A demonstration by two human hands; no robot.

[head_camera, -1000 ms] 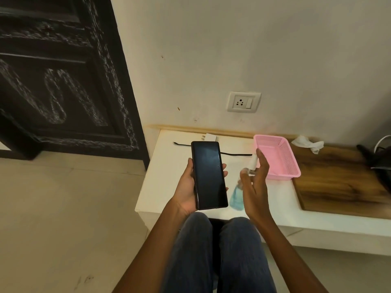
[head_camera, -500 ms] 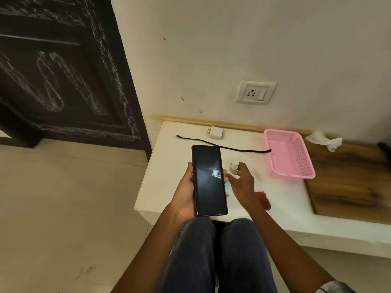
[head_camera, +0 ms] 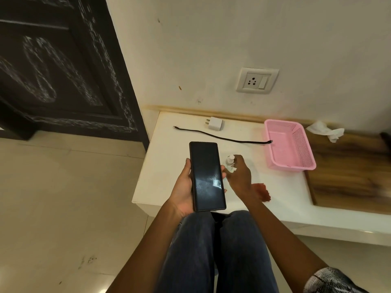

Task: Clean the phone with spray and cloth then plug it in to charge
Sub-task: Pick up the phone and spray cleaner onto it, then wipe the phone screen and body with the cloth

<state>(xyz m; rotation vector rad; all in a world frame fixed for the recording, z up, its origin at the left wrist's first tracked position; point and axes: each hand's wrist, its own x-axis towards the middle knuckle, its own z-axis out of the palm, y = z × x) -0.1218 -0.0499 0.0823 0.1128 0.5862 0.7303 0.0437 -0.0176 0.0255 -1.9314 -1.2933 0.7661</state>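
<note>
Head view gives me what I need: the left hand (head_camera: 186, 187) cradles the slim black glass-fronted phone (head_camera: 207, 176) from beneath, thumb along its left edge and fingertips (head_camera: 222, 168) wrapped over the right edge, screen up, with its long axis running away from me towards the wall. Droplets sit on the lower half of the screen, so I judge the spraying is done or nearly so. The right hand (head_camera: 239, 176) is just beside the phone's right edge, fingers curled around the small white-capped spray bottle (head_camera: 230, 161), whose nozzle end sticks up above the knuckles; I cannot tell which way the nozzle faces. What the next move turns on, as I read it, is the small red cloth (head_camera: 262, 192): it lies on the white tabletop (head_camera: 169, 166) immediately behind and to the outside of the right wrist, partly hidden by that forearm, so the right hand is plainly the nearer one. It must first set the bottle down, then draw back towards the wrist side to reach the cloth. Further off, beyond both hands, the black charging cable (head_camera: 222, 138) stretches crosswise, with the white plug adapter (head_camera: 215, 123) behind it and the white wall socket (head_camera: 257, 81) above.
</note>
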